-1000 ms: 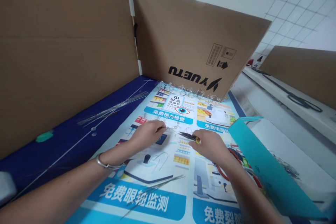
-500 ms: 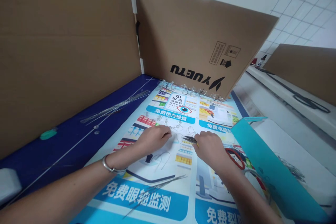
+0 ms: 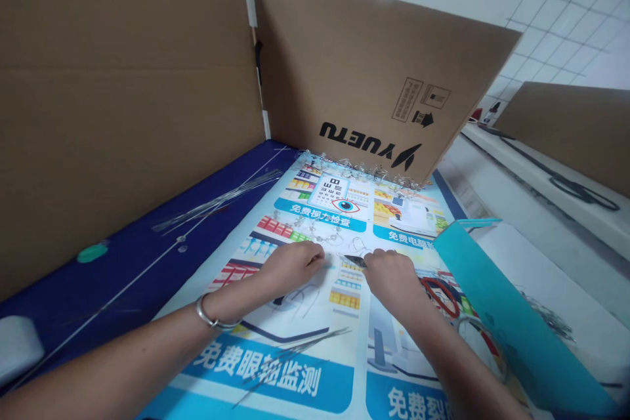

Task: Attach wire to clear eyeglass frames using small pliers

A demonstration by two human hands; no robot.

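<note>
My right hand (image 3: 391,275) is closed around a pair of pliers (image 3: 355,260), whose dark pointed jaws stick out to the left. Just across from the jaw tips, my left hand (image 3: 298,266) is pinched shut low over the printed sheet; whatever its fingers hold is too small to make out. Bent thin wires (image 3: 358,245) lie just beyond the pliers. Small clear beads on wire (image 3: 322,233) lie past my left hand. A curved loose wire (image 3: 309,302) rests below it, and a bundle of straight wires (image 3: 295,353) lies nearer to me.
Tall cardboard panels (image 3: 374,65) stand at the left and back, with a row of clear beaded pieces (image 3: 364,169) along the back one. At right, a teal-edged box (image 3: 522,321) holds wire pieces (image 3: 546,315). More straight wires (image 3: 221,200) lie on the blue strip.
My left hand has shifted slightly right and down. My right hand has moved a little left and down, and the pliers have turned slightly, their jaws now blurred.
</note>
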